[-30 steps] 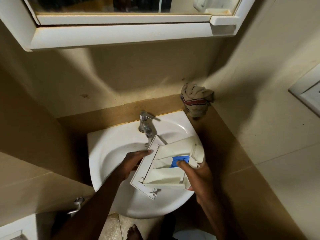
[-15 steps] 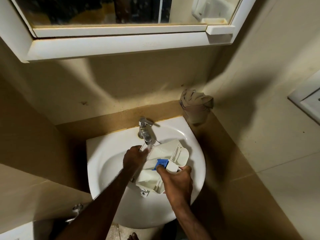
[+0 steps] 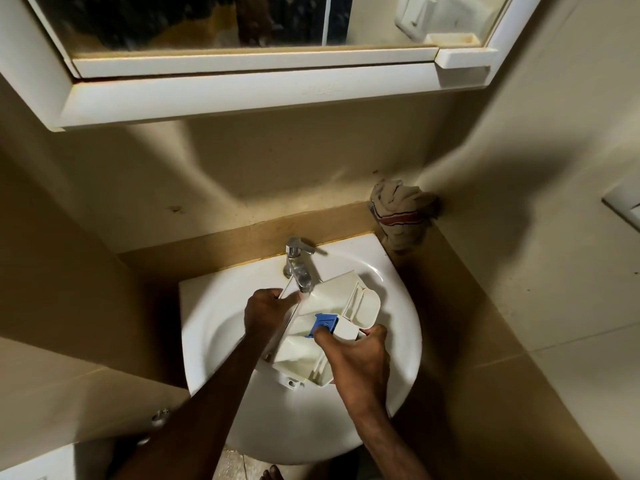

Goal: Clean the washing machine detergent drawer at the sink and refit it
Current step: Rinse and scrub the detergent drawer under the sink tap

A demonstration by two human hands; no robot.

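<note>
Drawer: I hold the detergent drawer (image 3: 322, 327) over the sink (image 3: 214, 327), just under the tap (image 3: 298, 268). It is tipped, with the open side up toward me.
Left hand: my left hand (image 3: 265, 311) is just below the tap. My fingers are curled round the flat front edge of the drawer.
Right hand: my right hand (image 3: 356, 362) is on the near side of the drawer, farther from the tap. My fingers are wrapped round that side. My thumb presses on the blue flap (image 3: 325, 323).
Water: I think a little water runs from the tap onto the drawer, but it is blurry, so I cannot be sure.
Done: the drawer is out of the washing machine and at the sink. The wash looks like it is just starting.
Left to do: rinse all the little boxes in the drawer, rub off any gunk, shake it dry, then carry it back and slide it in. I cannot see the washing machine from here.
Cloth: a crumpled cloth (image 3: 401, 216) sits in the corner, behind the sink and to the right of the tap. I might use it to wipe.
</note>
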